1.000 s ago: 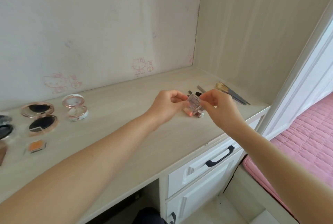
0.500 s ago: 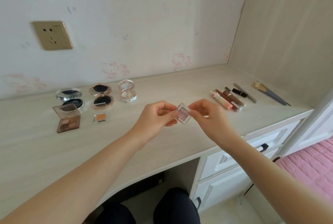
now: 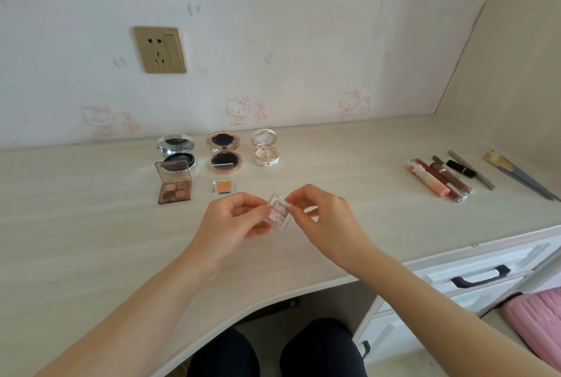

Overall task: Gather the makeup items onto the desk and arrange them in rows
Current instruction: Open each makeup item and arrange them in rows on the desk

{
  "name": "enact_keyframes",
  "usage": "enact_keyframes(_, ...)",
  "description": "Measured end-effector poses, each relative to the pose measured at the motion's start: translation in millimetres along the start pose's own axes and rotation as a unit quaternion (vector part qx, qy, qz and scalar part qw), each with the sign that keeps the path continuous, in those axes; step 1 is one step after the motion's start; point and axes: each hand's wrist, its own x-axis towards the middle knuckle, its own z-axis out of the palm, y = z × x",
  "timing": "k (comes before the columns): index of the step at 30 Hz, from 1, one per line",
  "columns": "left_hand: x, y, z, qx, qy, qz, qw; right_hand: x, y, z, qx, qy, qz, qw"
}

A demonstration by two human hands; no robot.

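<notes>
Both forearms reach in over the near edge of the desk (image 3: 334,146). The left hand (image 3: 230,222) and right hand (image 3: 324,219) pinch opposite sides of a small clear pink eyeshadow case (image 3: 278,210), fingers curled, holding it just above the desktop, right of the orange eyeshadow pan (image 3: 224,186).

Pale wood-grain desk (image 3: 349,164). Bears at the back a row of open round cases: silver compact (image 3: 176,152), rose-gold compact (image 3: 224,150), pink-white compact (image 3: 264,149). Holds just before them a brown palette (image 3: 174,182) and an orange pan (image 3: 224,186). Carries at far right lip tubes (image 3: 437,181), a grey pencil (image 3: 485,183) and brushes (image 3: 522,178), side by side.
</notes>
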Motion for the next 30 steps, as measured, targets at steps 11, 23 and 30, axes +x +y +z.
enact_keyframes(11,-4.6,-3.4,-26.4,-0.106,0.015,-0.008,0.994,8.4,-21.7,35.2,-0.129,-0.025,-0.071,0.989)
enact_keyframes(23,-1.4,-8.1,-28.6,-0.298,-0.049,-0.097,0.948,9.3,-24.4,41.4,-0.13,0.023,-0.142,0.981)
enact_keyframes(30,-0.1,-10.8,-31.8,-0.291,-0.047,-0.088,0.952,19.0,-24.1,32.4,-0.034,-0.034,-0.143,0.989)
